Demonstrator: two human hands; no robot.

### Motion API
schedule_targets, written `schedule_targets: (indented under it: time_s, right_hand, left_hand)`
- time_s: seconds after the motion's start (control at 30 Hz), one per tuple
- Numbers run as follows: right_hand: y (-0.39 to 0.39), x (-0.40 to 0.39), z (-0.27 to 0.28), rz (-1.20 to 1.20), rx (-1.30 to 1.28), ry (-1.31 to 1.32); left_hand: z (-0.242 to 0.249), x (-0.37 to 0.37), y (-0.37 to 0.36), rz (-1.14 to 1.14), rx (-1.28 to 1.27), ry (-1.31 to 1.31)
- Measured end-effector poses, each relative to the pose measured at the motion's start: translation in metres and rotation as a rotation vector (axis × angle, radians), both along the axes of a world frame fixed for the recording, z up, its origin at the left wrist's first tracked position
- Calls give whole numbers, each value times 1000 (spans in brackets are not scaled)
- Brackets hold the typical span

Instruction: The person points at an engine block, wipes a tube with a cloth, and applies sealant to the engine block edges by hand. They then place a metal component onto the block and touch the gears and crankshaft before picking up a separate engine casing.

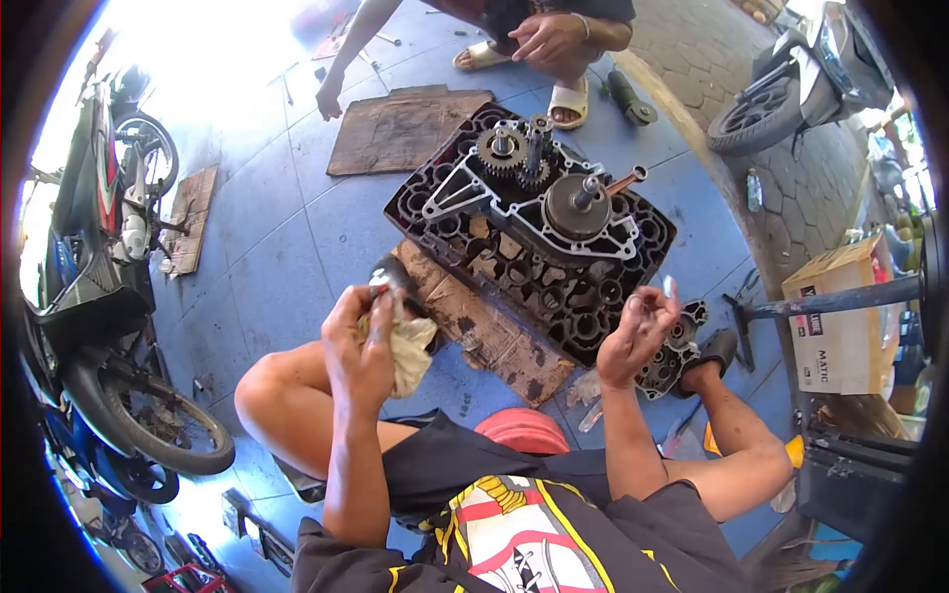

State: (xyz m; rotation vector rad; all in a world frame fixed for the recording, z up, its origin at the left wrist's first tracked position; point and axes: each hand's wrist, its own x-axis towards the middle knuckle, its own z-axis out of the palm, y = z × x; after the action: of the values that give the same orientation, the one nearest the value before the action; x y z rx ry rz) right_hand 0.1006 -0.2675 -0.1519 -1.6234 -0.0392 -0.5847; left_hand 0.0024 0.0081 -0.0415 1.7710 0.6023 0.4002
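My left hand (358, 341) is closed round a crumpled pale rag (410, 356). A small dark object with red and white marks (380, 280) shows at its fingertips; I cannot make out its kind. My right hand (641, 336) is raised, fingers loosely curled and apart, with a whitish smear or bit at one fingertip (669, 287). Beyond both hands, an engine crankcase half (465, 193) rests on a dark crate (554, 306). It carries gears (502, 150) and a crankshaft (576, 210) with its connecting rod (625, 182) pointing right. Neither hand touches it.
Cardboard (494, 331) lies under the crate's near side. Another metal casing (682, 346) lies by my right foot. Across from me squats a person (554, 40). Motorcycles (109, 326) line the left; another wheel (751, 114) stands upper right. A cardboard box (840, 326) is at right.
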Motion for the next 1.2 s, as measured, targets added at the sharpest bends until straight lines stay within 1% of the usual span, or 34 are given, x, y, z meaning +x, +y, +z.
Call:
schedule_targets:
  time_s: [0.03, 0.1, 0.17, 0.2, 0.23, 0.3, 0.43, 0.5, 0.6, 0.73, 0.83, 0.9, 1.13, 1.2]
  right_hand:
    - [12, -7, 13, 121, 109, -57]
    - [27, -28, 51, 441, 197, 85]
    - [44, -40, 79, 617, 146, 36]
    - [53, -45, 88, 599, 201, 37]
    - [55, -46, 97, 608, 214, 36]
    - [58, -43, 111, 553, -19, -106]
    - [57, -44, 108, 560, -16, -72]
    - [57, -43, 108, 575, -27, -59]
    - [56, -44, 105, 609, -31, -31]
    - [55, -43, 105, 643, -15, -11]
    - [52, -39, 106, 671, -49, -9]
    - [52, -39, 104, 676, -37, 3]
    - [53, -37, 105, 689, -46, 10]
    - [53, -37, 104, 692, -54, 15]
  left_hand:
    - [6, 5, -10, -32, 35, -25]
    - [10, 7, -27, -96, 36, -15]
    - [16, 4, -47, -171, -3, -65]
    - [17, 1, -55, -194, -6, -65]
    - [17, 0, -60, -231, 91, -87]
    - [30, 0, -68, -275, 284, -119]
    - [38, -5, -73, -313, 317, -98]
    - [33, -5, -74, -328, 300, -180]
    - [27, -4, -74, -334, 311, -218]
    - [23, -5, -74, -343, 338, -210]
    - [25, -3, -74, -345, 342, -199]
    - [22, -2, -74, -348, 382, -214]
    - [20, -2, -72, -343, 397, -216]
    - [20, -3, -70, -391, 409, -185]
